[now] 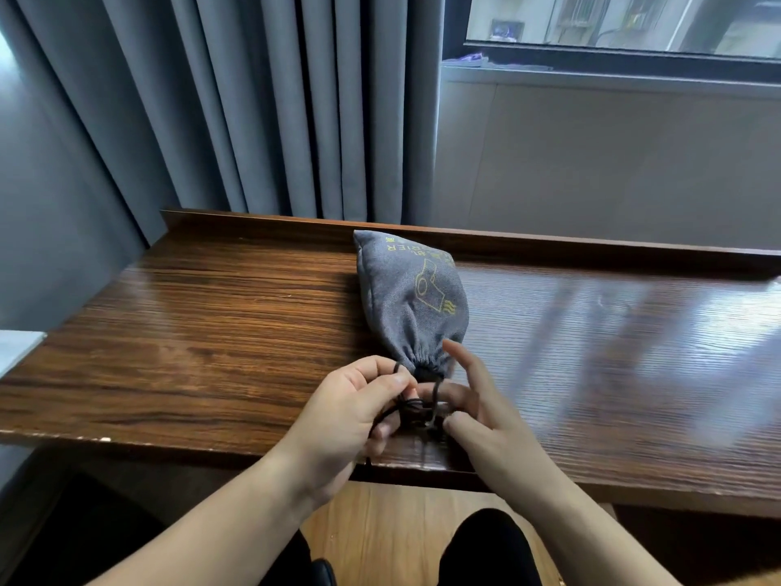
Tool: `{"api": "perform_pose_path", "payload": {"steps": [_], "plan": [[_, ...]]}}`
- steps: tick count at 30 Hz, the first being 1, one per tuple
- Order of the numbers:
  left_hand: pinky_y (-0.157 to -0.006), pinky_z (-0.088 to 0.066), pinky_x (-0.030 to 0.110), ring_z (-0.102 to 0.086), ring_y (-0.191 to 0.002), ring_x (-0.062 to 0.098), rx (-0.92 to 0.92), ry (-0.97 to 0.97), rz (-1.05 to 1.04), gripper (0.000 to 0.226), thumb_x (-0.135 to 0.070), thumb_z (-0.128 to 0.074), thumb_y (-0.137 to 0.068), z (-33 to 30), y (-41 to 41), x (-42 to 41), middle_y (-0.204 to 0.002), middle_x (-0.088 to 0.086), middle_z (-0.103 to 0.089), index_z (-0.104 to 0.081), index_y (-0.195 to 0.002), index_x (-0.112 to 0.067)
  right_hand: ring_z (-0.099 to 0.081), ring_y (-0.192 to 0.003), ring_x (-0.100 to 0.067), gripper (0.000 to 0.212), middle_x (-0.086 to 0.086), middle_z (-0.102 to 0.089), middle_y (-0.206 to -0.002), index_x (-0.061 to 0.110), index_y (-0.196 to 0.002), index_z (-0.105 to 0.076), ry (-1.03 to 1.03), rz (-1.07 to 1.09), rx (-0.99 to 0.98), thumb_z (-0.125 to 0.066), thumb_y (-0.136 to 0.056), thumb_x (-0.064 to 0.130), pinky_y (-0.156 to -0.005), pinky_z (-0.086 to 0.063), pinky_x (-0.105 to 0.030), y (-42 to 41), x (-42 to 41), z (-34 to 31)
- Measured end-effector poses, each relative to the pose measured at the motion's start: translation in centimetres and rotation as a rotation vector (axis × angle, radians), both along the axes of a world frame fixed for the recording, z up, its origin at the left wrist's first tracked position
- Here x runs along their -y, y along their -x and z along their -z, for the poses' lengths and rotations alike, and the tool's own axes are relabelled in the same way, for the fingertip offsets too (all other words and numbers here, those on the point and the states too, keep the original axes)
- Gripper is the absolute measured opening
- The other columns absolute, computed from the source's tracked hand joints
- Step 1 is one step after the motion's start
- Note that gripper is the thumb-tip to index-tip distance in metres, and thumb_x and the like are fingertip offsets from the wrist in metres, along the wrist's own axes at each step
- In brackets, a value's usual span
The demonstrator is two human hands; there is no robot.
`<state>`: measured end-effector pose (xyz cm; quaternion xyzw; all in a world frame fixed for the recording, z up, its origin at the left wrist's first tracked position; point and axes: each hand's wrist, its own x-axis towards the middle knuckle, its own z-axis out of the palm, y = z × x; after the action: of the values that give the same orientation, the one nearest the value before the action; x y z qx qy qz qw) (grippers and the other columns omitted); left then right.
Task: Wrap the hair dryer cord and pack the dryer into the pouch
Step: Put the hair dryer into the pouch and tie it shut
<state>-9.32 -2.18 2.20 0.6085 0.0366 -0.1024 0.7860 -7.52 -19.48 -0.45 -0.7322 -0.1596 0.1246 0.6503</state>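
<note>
A grey fabric pouch (412, 300) with a yellow hair dryer print lies bulging on the dark wooden desk (219, 332), its mouth gathered shut and facing me. The dryer itself is hidden. Black drawstrings (416, 406) run from the pouch mouth into both hands near the desk's front edge. My left hand (350, 416) pinches the strings between thumb and fingers. Opposite it, my right hand (477, 412) has a string looped around its fingers, with the index finger raised beside the pouch mouth.
The desk has a raised back lip (549, 243) against grey curtains (253, 103) and a wall under a window (613, 23). A pale surface (17, 344) adjoins the desk at the left. My legs and the wooden floor (380, 526) show below the front edge.
</note>
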Motion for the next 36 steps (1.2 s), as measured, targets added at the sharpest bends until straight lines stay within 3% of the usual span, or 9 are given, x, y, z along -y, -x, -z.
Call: {"api": "perform_pose_path", "payload": {"steps": [2,5,9,12,15,20,25,31,36], "plan": [[-0.036,-0.021,0.013,-0.033,-0.046,0.008,0.007,-0.031,-0.008,0.012,-0.011,-0.054,-0.097,0.4,-0.1,-0.2,-0.08,0.009,-0.057,-0.059,-0.086,-0.01,-0.066,-0.092,-0.021,0.076,-0.008,-0.073,-0.096,0.028,-0.147,-0.022,-0.091,-0.019,-0.043,-0.044,-0.078,0.004,-0.089,-0.047,-0.029,0.1,-0.3,-0.1],[-0.04,-0.028,0.015,-0.038,-0.045,0.008,0.092,-0.222,-0.039,0.017,-0.014,-0.058,-0.096,0.9,-0.4,-1.0,-0.075,0.008,-0.062,-0.064,-0.081,-0.011,-0.058,-0.073,-0.013,0.066,0.002,-0.06,-0.073,0.031,-0.144,-0.029,-0.068,0.004,0.017,-0.053,-0.085,0.014,-0.076,-0.046,-0.027,0.0,0.1,-0.2],[-0.062,-0.049,0.03,-0.061,-0.054,0.004,0.34,-0.781,-0.053,0.027,-0.048,-0.057,-0.087,1.4,-0.9,-3.1,-0.059,-0.01,-0.065,-0.068,-0.081,-0.024,-0.043,-0.053,-0.002,0.045,0.018,-0.05,-0.061,0.038,-0.124,-0.046,0.336,0.045,0.294,-0.071,-0.087,0.032,-0.059,-0.034,-0.013,-1.2,2.4,-0.5],[-0.051,-0.035,0.029,-0.041,-0.041,0.006,0.418,-0.992,-0.05,0.033,-0.057,-0.055,-0.086,1.8,-1.4,-4.7,-0.045,-0.01,-0.049,-0.068,-0.077,-0.028,-0.047,-0.054,-0.004,0.024,0.018,-0.051,-0.057,0.036,-0.088,-0.06,0.642,0.106,0.491,-0.063,-0.079,0.057,-0.054,-0.033,-0.016,-2.5,4.8,-0.9],[-0.049,-0.032,0.027,-0.04,-0.04,0.007,0.442,-1.043,-0.039,0.029,-0.046,-0.062,-0.09,1.8,-1.8,-5.9,-0.041,-0.01,-0.048,-0.069,-0.071,-0.025,-0.056,-0.065,-0.004,0.039,0.014,-0.057,-0.062,0.028,-0.071,-0.063,0.777,0.09,0.55,-0.049,-0.082,0.062,-0.059,-0.039,-0.021,-3.9,7.4,-0.8],[-0.075,-0.047,0.035,-0.055,-0.073,0.004,0.537,-1.227,0.099,0.044,-0.064,-0.043,-0.085,2.6,-2.6,-6.5,-0.07,-0.012,-0.062,-0.068,-0.077,-0.029,-0.049,-0.083,-0.005,0.047,0.016,-0.055,-0.077,0.032,-0.079,-0.064,0.988,0.013,0.636,-0.043,-0.082,0.074,-0.074,-0.042,-0.029,-4.9,8.5,0.1],[-0.102,-0.034,0.036,-0.052,-0.112,0.005,0.563,-1.321,0.171,0.078,-0.089,-0.028,-0.074,2.9,-2.9,-4.4,-0.108,-0.016,-0.064,-0.066,-0.11,-0.032,-0.052,-0.102,-0.001,0.065,0.02,-0.06,-0.104,0.036,-0.115,-0.045,0.76,0.133,0.509,-0.067,-0.064,0.072,-0.088,-0.039,-0.024,-3.6,5.0,0.3],[-0.078,-0.047,0.031,-0.062,-0.08,0.004,0.497,-1.102,0.044,0.041,-0.061,-0.059,-0.081,2.5,-2.7,-1.3,-0.081,-0.009,-0.071,-0.07,-0.085,-0.022,-0.058,-0.08,0.0,0.097,0.014,-0.064,-0.09,0.037,-0.148,-0.013,0.59,0.163,0.378,-0.079,-0.077,0.037,-0.076,-0.043,-0.021,-2.7,1.0,1.5],[-0.05,-0.029,0.016,-0.041,-0.044,0.005,0.454,-0.932,0.002,0.022,-0.029,-0.065,-0.092,2.2,-2.5,-1.0,-0.047,-0.013,-0.05,-0.063,-0.073,-0.018,-0.057,-0.067,-0.011,0.058,0.014,-0.054,-0.071,0.034,-0.139,-0.026,0.511,0.218,0.413,-0.056,-0.092,0.019,-0.07,-0.045,-0.034,-2.4,0.7,1.4]]}}
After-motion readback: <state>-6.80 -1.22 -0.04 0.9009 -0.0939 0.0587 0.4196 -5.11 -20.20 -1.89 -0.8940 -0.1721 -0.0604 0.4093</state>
